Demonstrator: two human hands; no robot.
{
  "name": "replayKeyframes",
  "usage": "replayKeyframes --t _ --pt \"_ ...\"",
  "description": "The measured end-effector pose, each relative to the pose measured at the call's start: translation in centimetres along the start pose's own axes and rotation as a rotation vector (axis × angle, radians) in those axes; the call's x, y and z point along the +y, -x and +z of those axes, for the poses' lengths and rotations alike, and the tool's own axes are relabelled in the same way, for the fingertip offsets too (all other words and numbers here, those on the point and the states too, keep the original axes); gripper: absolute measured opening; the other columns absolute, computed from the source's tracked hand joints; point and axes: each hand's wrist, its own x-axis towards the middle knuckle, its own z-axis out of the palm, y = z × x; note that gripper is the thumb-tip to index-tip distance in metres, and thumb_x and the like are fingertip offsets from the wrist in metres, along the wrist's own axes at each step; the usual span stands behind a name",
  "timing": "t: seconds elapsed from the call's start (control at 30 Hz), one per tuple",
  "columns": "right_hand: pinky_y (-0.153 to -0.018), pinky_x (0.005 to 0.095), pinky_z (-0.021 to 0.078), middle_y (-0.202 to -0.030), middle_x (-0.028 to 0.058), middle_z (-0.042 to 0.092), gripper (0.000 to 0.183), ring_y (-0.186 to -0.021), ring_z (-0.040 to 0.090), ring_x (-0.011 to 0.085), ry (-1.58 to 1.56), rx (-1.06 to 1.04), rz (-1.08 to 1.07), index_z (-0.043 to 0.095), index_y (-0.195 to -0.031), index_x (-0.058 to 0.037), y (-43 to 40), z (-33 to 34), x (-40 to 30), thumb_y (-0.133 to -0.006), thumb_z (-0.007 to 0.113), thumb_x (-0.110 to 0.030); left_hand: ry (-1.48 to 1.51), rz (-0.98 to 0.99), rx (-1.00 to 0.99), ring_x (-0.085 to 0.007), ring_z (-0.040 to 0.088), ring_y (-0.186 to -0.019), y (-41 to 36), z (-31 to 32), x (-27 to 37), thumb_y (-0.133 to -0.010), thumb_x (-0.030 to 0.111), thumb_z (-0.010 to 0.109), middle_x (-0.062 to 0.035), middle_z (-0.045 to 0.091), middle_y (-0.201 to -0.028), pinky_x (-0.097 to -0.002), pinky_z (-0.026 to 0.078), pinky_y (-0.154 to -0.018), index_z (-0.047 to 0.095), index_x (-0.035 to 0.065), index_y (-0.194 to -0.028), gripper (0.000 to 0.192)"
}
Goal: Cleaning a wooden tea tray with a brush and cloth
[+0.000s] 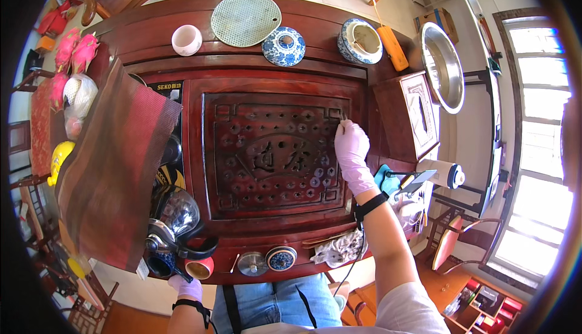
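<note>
My right hand, in a pale pink glove, pinches a small, thin pointed thing at the upper right corner of the carved wooden tea tray. The tray has drain holes, large carved characters and whitish ring marks. My left hand, gloved too, is at the table's near edge, at the handle of a dark blue pot; whether it grips the handle is unclear. Beside the pot are a red cup and a glass kettle. A metal lid and a blue patterned lid lie to the right.
Along the far edge stand a white cup, a round woven-pattern mat, a blue-and-white lid and a matching pot. A striped cloth hangs over the left side. At right are a wooden box, a metal basin and a crumpled cloth.
</note>
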Motion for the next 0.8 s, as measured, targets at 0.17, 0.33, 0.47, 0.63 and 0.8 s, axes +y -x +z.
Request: replayKeyframes --t 0.17,0.33,0.47,0.63,0.8 --pt "-0.065 0.0402 0.0507 -0.077 0.0096 0.064 0.010 -0.074 0.063 0.0280 -0.077 0.032 0.028 0.066 -0.084 -0.0105 -1.0 -0.3 0.8 -0.081 0.060 -0.018 -0.020 0.014 0.000 -0.0161 0.064 -0.092 -0.4 -0.3 0.2 -0.081 0.020 0.055 0.0026 0.067 -0.097 -0.0306 0.049 -0.069 0.069 0.0181 -0.098 0.022" --pt "-0.070 0.0393 0.0494 -0.079 0.0098 0.062 0.009 -0.078 0.060 0.0290 -0.284 0.037 -0.002 0.068 -0.083 -0.0089 -2.1 -0.6 2.2 -0.079 0.063 -0.015 -0.040 0.032 -0.005 -0.0166 0.064 -0.092 -0.7 -0.6 0.0 -0.081 0.020 0.055 0.0021 0.067 -0.097 -0.0304 0.049 -0.070 0.068 0.0178 -0.097 0.021" --pt "-0.068 0.0399 0.0489 -0.077 0.0100 0.061 0.006 -0.076 0.059 0.0300 -0.336 0.086 -0.083 0.067 -0.082 -0.0078 -2.6 -0.7 2.4 -0.078 0.064 -0.012 -0.064 0.045 -0.003 -0.0169 0.064 -0.092 -0.7 -0.5 0.0 -0.081 0.021 0.055 0.0017 0.067 -0.097 -0.0303 0.049 -0.070 0.068 0.0175 -0.097 0.021" --pt "-0.067 0.0410 0.0487 -0.076 0.0097 0.060 0.008 -0.077 0.059 0.0301 -0.318 0.046 -0.029 0.068 -0.081 -0.0087 -3.0 -0.5 2.8 -0.079 0.064 -0.015 -0.105 0.056 0.004 -0.0174 0.063 -0.092 -1.1 -2.6 0.0 -0.081 0.022 0.055 0.0012 0.067 -0.098 -0.0302 0.049 -0.071 0.068 0.0172 -0.097 0.021" --pt "-0.070 0.0395 0.0482 -0.080 0.0070 0.059 0.010 -0.084 0.057 0.0273 -0.299 -0.084 -0.072 0.069 -0.081 -0.0109 -5.1 -1.1 3.1 -0.079 0.064 -0.019 -0.155 0.064 0.011 -0.0178 0.063 -0.091 -1.5 -3.2 -0.4 -0.081 0.023 0.055 0.0007 0.067 -0.098 -0.0300 0.049 -0.072 0.068 0.0168 -0.096 0.021"
